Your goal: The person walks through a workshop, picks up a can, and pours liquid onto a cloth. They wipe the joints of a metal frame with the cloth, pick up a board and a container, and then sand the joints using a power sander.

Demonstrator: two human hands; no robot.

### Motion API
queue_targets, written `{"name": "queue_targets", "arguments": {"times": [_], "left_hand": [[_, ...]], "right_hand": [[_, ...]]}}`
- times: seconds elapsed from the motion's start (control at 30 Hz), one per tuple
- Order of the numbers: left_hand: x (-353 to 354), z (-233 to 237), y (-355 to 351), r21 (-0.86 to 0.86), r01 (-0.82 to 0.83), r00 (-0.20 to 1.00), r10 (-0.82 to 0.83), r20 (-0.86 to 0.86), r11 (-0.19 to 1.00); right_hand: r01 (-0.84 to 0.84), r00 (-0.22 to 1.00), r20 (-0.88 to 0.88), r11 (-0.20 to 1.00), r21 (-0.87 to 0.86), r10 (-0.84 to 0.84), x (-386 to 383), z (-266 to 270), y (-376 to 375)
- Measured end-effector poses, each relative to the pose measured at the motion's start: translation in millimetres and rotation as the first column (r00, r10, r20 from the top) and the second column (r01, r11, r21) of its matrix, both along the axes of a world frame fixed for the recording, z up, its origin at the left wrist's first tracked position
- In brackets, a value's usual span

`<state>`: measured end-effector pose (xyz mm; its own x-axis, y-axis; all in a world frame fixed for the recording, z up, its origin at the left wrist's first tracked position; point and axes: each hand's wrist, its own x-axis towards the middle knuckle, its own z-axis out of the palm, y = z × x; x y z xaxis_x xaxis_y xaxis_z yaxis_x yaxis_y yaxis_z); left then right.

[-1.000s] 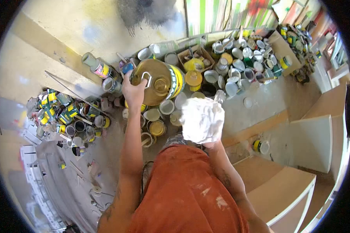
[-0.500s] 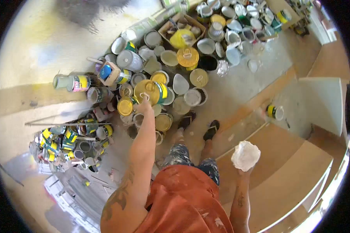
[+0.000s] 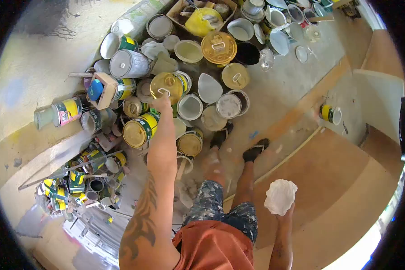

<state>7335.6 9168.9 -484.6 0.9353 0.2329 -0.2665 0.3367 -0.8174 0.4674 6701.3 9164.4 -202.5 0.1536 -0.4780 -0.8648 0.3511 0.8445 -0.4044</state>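
Note:
My left hand (image 3: 161, 103) reaches forward among the paint cans. Its fingers are closed on the small handle on top of a gold-lidded can (image 3: 166, 86). Beside this can stand an open grey can (image 3: 190, 107) and another gold-lidded can (image 3: 134, 133), nearer to me. On the right, my right hand (image 3: 288, 212) is held out at waist height, away from the cans. It supports a crumpled white object (image 3: 280, 197), rough-edged like a wad or bowl; most of its fingers are hidden underneath.
Cans and lids crowd the floor ahead, with a cardboard box (image 3: 177, 15) holding a yellow bag (image 3: 202, 21). More cans are heaped at the left by the wall (image 3: 13, 130). A small can (image 3: 330, 114) lies at the right near brown boards (image 3: 319, 166).
My left hand and the gold-lidded can have moved forward and lower among the other cans. The white object remains in my right hand. The camera view has shifted and come closer to the cans.

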Motion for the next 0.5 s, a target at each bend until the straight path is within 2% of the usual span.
{"name": "queue_targets", "arguments": {"times": [0.03, 0.07, 0.1, 0.13, 0.17, 0.2, 0.23, 0.27, 0.3, 0.33, 0.37, 0.4, 0.43, 0.47, 0.5], "left_hand": [[2.1, -10.2, 5.0, 0.003, 0.012, 1.000, -0.012, -0.007, 1.000], [4.6, -27.3, 7.4, -0.054, 0.002, 1.000, -0.001, 0.010, 0.999], [8.3, -43.6, 12.5, -0.111, -0.010, 1.000, 0.013, 0.028, 0.994], [14.4, -58.2, 23.5, -0.248, -0.080, 0.992, 0.052, -0.117, 0.965], [16.7, -49.7, 23.1, -0.254, -0.066, 0.992, 0.037, -0.119, 0.965], [16.4, -40.6, 20.5, -0.276, -0.110, 0.974, 0.048, -0.222, 0.955], [15.1, -30.4, 19.7, -0.290, -0.152, 0.944, 0.051, -0.326, 0.945], [16.0, -21.6, 22.0, -0.356, -0.153, 0.930, 0.012, -0.368, 0.922], [1.9, -15.7, 19.6, -0.387, -0.218, 0.963, 0.133, -0.234, 0.896], [-5.3, -10.8, 28.3, -0.365, -0.010, 0.994, -0.031, -0.107, 0.931], [-4.3, -12.9, 32.9, -0.225, 0.036, 0.994, -0.059, -0.094, 0.974], [0.3, -31.7, 43.9, -0.078, 0.076, 0.993, -0.083, -0.087, 0.994], [-19.7, 12.8, 28.4, 0.029, 0.120, 0.984, -0.115, -0.135, 0.992], [-54.9, 66.5, 16.1, -0.162, 0.134, 0.977, -0.158, -0.146, 0.978], [-49.9, 22.2, 42.7, 0.064, 0.436, 0.899, -0.438, 0.007, 0.898]], "right_hand": [[-0.116, 0.991, -0.073, 0.991, -0.065, 0.111, -2.9, -1.9, 4.9], [-0.103, 0.992, -0.076, 0.992, -0.069, 0.098, 0.9, 0.5, 5.0], [-0.224, 0.971, -0.127, 0.962, -0.158, 0.205, 7.8, 5.9, 1.1], [-0.341, 0.935, -0.188, 0.910, -0.237, 0.301, 15.3, 13.3, -2.0], [-0.328, 0.939, -0.193, 0.913, -0.242, 0.286, 24.3, 20.3, -5.3], [-0.106, 0.991, -0.100, 0.986, -0.131, 0.094, 33.7, 27.1, -9.4], [0.120, 0.992, -0.031, 0.993, 0.000, -0.120, 37.2, 35.0, -10.8], [0.146, 0.989, -0.036, 0.989, -0.012, -0.146, 33.5, 36.5, -7.8], [0.162, 0.986, 0.034, 0.987, -0.007, -0.162, 27.3, 34.4, -1.1], [0.182, 0.978, 0.107, 0.983, -0.011, -0.180, 37.5, 45.6, -6.8], [-0.019, 0.998, -0.058, 0.979, -0.204, 0.007, 50.1, 61.0, -6.3], [0.056, 0.998, 0.022, 0.968, -0.244, -0.053, 48.8, 67.6, -1.5], [0.132, 0.988, 0.108, 0.952, -0.276, -0.106, 47.5, 73.9, 2.5], [0.261, 0.957, 0.197, 0.926, -0.275, -0.211, 44.4, 80.8, 10.9], [0.385, 0.906, 0.291, 0.885, -0.262, -0.308, 41.0, 87.6, 18.7]]}}
